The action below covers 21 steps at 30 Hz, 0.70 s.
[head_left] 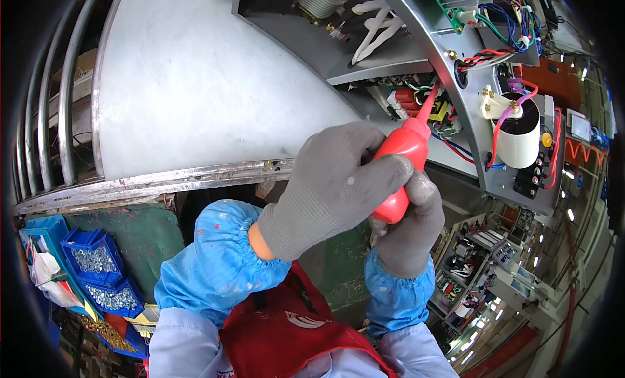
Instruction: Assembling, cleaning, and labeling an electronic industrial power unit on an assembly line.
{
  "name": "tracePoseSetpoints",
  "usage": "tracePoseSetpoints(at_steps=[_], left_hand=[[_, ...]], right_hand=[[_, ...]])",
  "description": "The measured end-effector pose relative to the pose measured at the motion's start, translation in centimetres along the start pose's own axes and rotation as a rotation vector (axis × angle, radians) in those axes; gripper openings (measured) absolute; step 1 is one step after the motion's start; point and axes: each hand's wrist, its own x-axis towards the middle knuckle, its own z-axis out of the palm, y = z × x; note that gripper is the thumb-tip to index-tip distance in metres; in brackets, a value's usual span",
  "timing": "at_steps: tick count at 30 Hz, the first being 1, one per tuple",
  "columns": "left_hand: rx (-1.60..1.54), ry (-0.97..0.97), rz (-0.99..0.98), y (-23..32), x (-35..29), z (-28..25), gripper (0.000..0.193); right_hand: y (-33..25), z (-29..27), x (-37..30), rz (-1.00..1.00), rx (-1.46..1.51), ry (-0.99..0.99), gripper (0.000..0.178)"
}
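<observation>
A red squeeze bottle (405,147) with a long tapered nozzle is tilted up and away from me. My left hand (335,182), in a grey glove, is wrapped round the bottle from the left. My right hand (411,231), gloved alike, closes on its lower end from the right. The nozzle tip reaches into the opening of a grey metal cabinet (449,72), close to a circuit board (410,104) with red and yellow parts. Whether the tip touches anything there, I cannot tell.
On the cabinet's right side are a white cylindrical capacitor (521,140) and loose wires. A pale flat panel (208,85) lies to the left, beside metal rollers (67,111). Blue bins (97,251) of small metal parts stand at lower left. Further equipment (465,267) is at right.
</observation>
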Motion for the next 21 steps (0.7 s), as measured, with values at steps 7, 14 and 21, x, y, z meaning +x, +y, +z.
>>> tracePoseSetpoints(at_steps=[7,14,21], left_hand=[[-0.073,0.005,-0.021,-0.6,-0.2,0.4,0.039],[-0.02,-0.024,-0.006,-0.6,0.2,0.8,0.041],[-0.071,0.034,0.001,-0.9,-0.4,1.4,0.04]], right_hand=[[0.4,0.0,0.1,-0.033,0.092,0.017,0.042],[0.6,-0.8,0.0,-0.022,0.127,0.01,0.044],[0.1,-1.2,0.1,0.002,0.047,0.013,0.046]])
